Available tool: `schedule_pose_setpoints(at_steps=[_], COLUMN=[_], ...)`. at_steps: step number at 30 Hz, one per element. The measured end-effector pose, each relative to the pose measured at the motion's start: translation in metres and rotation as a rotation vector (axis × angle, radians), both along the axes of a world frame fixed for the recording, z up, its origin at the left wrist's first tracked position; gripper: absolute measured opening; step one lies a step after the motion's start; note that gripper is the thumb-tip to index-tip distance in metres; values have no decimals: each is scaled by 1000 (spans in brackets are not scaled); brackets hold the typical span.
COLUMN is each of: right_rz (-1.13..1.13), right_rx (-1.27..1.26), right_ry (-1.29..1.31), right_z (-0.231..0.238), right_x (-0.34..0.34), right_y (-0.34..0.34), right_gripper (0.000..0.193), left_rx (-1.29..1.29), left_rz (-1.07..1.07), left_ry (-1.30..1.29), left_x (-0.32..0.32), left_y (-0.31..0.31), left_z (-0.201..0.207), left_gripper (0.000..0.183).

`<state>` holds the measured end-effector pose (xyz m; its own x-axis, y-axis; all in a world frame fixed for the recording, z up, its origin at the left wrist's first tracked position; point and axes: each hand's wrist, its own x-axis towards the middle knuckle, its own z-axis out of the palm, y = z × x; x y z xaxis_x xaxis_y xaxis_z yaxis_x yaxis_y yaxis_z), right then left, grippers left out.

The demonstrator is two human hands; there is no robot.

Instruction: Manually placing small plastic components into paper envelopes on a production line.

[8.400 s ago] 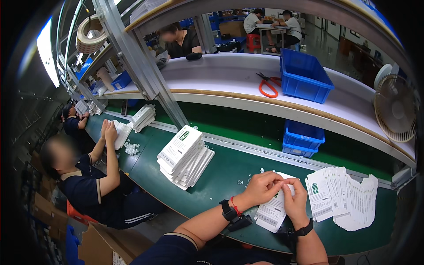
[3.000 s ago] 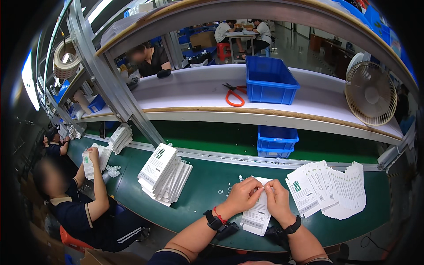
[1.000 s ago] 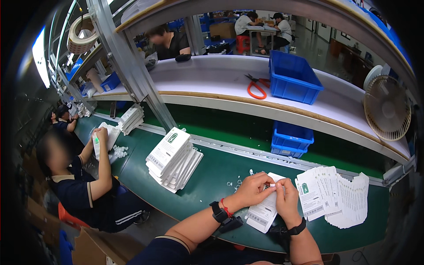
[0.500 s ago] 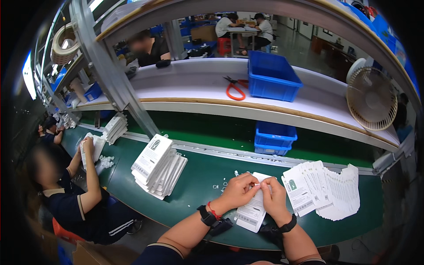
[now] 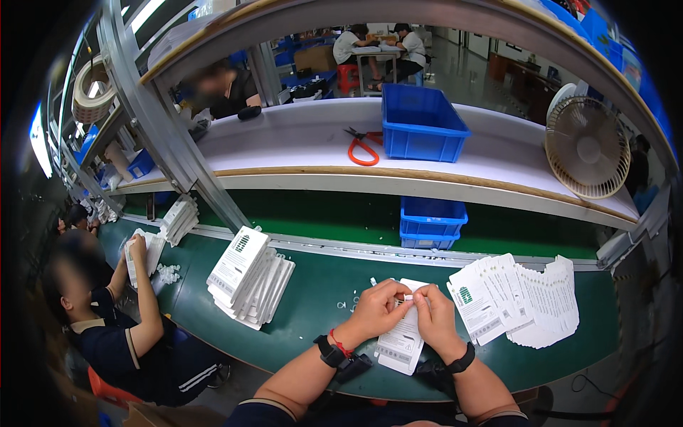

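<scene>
A white printed flat package (image 5: 400,349) lies on the green table in front of me, its upper part covered by my hands. My left hand (image 5: 378,306) and my right hand (image 5: 435,313) meet over its top end. Thumbs and fingertips of both pinch a small white piece (image 5: 408,297), whose shape is mostly hidden. Just right of my hands, similar white packages (image 5: 478,302) are fanned out in an overlapping row. To the left stands a leaning stack of white packages (image 5: 245,274). Tiny clear bits (image 5: 355,299) lie left of my left hand.
Above the table runs a white shelf (image 5: 299,139) with a blue bin (image 5: 425,139), red-handled scissors (image 5: 363,151) and a fan (image 5: 588,147). More blue bins (image 5: 432,226) stand beneath it. At left, a co-worker (image 5: 107,313) handles a package beside a small clear pile (image 5: 168,274).
The view has shifted slightly, so the shelf and bins sit a little further left. Both hands keep their pinch over the package; nothing else has visibly moved.
</scene>
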<state>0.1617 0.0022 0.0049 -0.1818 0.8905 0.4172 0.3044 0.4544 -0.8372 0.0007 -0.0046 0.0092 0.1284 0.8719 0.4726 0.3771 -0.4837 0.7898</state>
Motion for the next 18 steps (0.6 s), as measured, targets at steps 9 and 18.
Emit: schedule_pose_setpoints(at_steps=[9,18], right_rz=[15,48], right_rx=[-8,-29], right_ry=[7,26], right_z=[2,3], right_x=[0,1], right_y=[-2,-2], right_gripper=[8,10], left_rx=[17,14], left_rz=[-14,-3], left_ry=[36,40], left_x=[-1,-1], left_y=[1,1], left_z=[-5,-5], left_gripper=[12,9])
